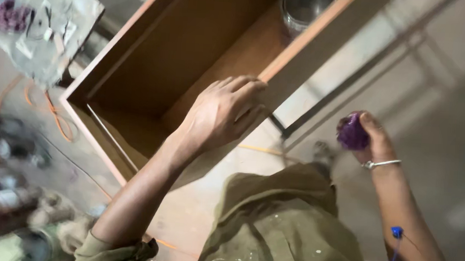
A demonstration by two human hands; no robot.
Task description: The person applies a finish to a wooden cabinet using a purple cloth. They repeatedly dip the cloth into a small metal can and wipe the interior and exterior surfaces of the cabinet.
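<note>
Resting our left hand (224, 113) flat and unclenched on the edge of the wooden box (156, 50), we are clutching a purple rag (352, 132) in our right hand (371, 139), soft, light, easily bunched anywhere.

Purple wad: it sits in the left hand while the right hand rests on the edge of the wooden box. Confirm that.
Not quite: the hands are swapped. The head view shows the purple wad gripped in the right hand, while the left hand rests on the edge of the wooden box.
</note>
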